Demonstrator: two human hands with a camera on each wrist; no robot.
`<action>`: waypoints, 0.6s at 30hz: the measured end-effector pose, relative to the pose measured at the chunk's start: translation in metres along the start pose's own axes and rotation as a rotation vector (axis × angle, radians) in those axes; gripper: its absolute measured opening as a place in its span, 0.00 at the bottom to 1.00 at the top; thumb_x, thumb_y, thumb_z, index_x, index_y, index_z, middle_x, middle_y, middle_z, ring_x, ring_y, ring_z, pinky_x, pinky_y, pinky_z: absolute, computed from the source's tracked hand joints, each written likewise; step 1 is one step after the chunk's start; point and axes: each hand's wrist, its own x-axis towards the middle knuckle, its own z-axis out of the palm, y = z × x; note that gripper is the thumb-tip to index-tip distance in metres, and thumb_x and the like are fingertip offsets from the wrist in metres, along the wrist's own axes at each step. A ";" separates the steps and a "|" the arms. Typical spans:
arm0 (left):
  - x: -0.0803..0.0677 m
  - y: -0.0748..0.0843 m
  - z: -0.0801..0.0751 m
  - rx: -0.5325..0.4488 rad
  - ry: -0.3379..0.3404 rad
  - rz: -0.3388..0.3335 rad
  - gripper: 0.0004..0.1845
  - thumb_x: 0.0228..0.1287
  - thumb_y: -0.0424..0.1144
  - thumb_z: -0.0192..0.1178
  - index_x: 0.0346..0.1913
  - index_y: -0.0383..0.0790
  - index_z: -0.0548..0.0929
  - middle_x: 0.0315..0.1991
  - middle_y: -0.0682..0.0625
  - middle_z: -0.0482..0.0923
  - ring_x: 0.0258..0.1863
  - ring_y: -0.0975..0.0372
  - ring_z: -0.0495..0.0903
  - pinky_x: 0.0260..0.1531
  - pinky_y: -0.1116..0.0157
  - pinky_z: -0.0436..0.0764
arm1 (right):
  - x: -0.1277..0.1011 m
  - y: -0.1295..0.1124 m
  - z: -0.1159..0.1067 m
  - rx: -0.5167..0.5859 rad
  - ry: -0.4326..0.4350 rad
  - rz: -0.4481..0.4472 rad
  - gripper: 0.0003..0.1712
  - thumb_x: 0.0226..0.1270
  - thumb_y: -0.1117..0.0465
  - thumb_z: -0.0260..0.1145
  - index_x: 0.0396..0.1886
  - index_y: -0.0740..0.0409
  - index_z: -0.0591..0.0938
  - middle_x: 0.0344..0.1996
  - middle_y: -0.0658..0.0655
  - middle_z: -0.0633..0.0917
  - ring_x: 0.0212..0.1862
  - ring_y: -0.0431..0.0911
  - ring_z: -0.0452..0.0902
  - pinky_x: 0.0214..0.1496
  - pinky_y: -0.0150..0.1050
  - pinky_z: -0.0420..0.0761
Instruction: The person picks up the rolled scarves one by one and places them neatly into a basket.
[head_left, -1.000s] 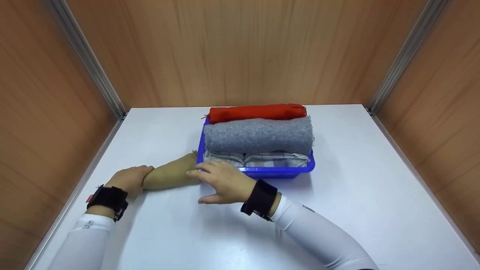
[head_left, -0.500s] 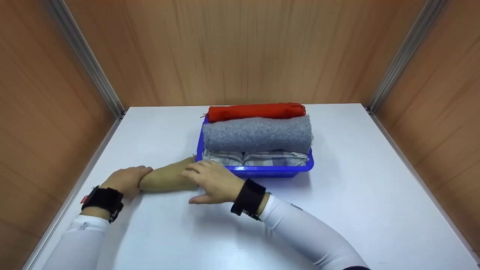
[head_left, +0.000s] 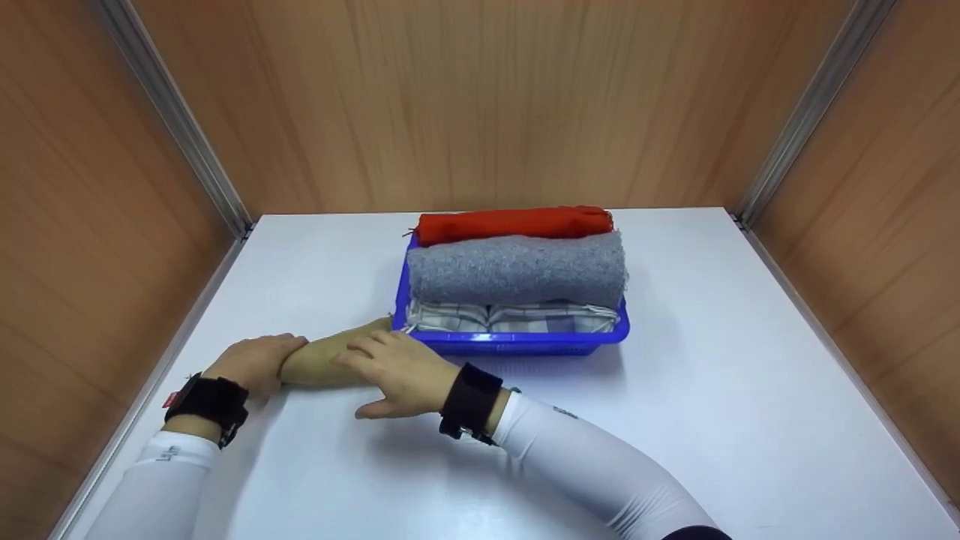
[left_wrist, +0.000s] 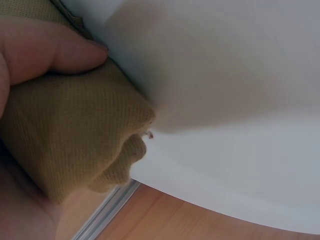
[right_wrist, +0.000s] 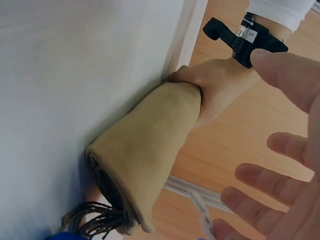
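Note:
A tan rolled cloth (head_left: 326, 358) lies on the white table (head_left: 675, 390), its right end by the left corner of a blue basket (head_left: 525, 344). My left hand (head_left: 261, 361) grips the roll's left end; the left wrist view shows a finger (left_wrist: 50, 50) curled over the tan cloth (left_wrist: 70, 145). My right hand (head_left: 386, 367) is over the roll's right half with its fingers spread. In the right wrist view those fingers (right_wrist: 280, 185) stand apart from the roll (right_wrist: 145, 150), while the left hand (right_wrist: 220, 90) clasps its far end.
The basket holds a red roll (head_left: 514, 223) at the back, a grey roll (head_left: 517, 270) in the middle and folded plaid cloth (head_left: 517, 318) at the front. Wooden walls with metal corner strips (head_left: 180, 127) close in the table on three sides.
My right hand has slid left along the tan roll, away from the basket's corner. The left hand and the roll have stayed put.

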 end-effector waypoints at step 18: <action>-0.003 0.001 0.003 0.043 0.040 0.058 0.37 0.51 0.21 0.73 0.68 0.35 0.80 0.61 0.36 0.86 0.61 0.37 0.84 0.60 0.36 0.83 | 0.021 -0.003 0.022 -0.008 -0.037 0.062 0.54 0.67 0.32 0.75 0.84 0.49 0.65 0.79 0.56 0.72 0.79 0.51 0.69 0.86 0.45 0.65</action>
